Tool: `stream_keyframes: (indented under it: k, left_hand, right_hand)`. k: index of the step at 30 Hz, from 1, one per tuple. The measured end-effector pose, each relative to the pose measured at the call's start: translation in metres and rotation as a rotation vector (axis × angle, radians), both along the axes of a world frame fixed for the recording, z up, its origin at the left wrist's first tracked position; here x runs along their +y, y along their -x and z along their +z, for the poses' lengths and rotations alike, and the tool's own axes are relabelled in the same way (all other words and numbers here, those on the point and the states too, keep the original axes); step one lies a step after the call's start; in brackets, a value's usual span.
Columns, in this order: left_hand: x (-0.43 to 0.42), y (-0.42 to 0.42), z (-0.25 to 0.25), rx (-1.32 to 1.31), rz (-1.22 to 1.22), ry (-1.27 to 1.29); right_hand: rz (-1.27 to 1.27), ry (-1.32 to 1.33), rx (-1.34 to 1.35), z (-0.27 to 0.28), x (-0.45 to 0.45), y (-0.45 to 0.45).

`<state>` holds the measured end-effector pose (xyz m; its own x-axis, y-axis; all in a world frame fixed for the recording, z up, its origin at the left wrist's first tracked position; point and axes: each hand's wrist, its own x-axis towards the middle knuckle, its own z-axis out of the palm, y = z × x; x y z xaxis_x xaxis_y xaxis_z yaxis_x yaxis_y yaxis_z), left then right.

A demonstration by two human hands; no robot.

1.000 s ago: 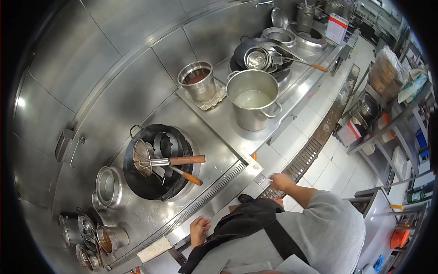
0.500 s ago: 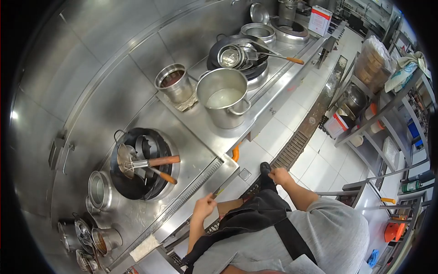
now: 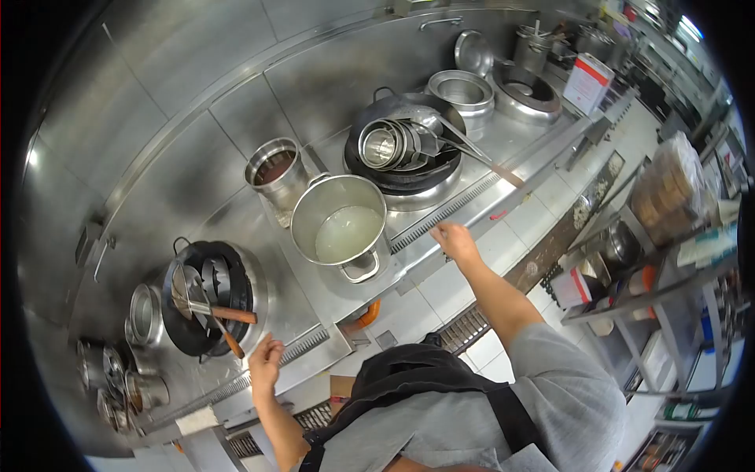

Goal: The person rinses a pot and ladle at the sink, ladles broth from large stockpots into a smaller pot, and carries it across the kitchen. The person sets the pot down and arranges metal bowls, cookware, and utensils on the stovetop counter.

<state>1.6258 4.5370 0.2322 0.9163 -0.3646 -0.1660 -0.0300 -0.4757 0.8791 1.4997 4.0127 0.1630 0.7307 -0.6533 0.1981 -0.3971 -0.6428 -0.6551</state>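
Observation:
My left hand (image 3: 266,360) hovers by the counter's front edge, fingers loosely bent and apart, holding nothing. It is nearest a black wok (image 3: 206,338) that holds a strainer with a wooden handle (image 3: 234,315) and a second wooden-handled tool (image 3: 230,340). My right hand (image 3: 454,238) is over the front edge, its fingers curled in with nothing visible in them. To its left stands a large steel stockpot (image 3: 302,203) with pale, cloudy liquid (image 3: 346,233) inside. Beyond that hand, another wok (image 3: 362,169) carries nested steel strainers (image 3: 381,145) and a long-handled tool (image 3: 491,167).
A steel pot of dark red liquid (image 3: 275,167) stands behind the stockpot. Several smaller pots (image 3: 148,389) crowd the far left. A red-and-white tin (image 3: 588,83) sits at the counter's far end. Shelving (image 3: 629,315) lines the right, across the tiled floor and drain grate (image 3: 465,329).
Both hands have moved apart and forward, toward the counter. My right hand has risen from beside my leg to the counter edge. The view has shifted, and the stockpot appears closer.

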Motion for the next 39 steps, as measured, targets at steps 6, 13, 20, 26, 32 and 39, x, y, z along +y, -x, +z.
stream_keyframes:
  k: [6,13,20,26,32,39]
  left_hand:
    - [-0.007,0.009,0.029,-0.053,0.256,0.028]
    - [-0.021,0.003,0.033,0.007,0.454,0.074]
    - [-0.051,-0.059,0.027,-0.035,0.478,0.042]
    - [-0.134,-0.148,0.075,-0.159,0.273,0.068]
    - [-0.260,-0.214,0.132,-0.377,-0.128,0.170]
    - [-0.419,-0.281,0.130,-0.027,-0.282,0.372]
  right_hand:
    - [0.116,0.118,-0.269,0.058,-0.043,-0.126]
    - [-0.018,0.244,-0.046,0.075,-0.093,-0.228]
    - [-0.034,0.293,0.139,0.044,-0.158,-0.304]
    - [0.057,0.330,-0.055,0.105,-0.165,-0.289]
    - [0.100,0.179,-0.081,0.176,-0.182,-0.291]
    - [0.095,0.241,-0.103,0.192,-0.182,-0.298]
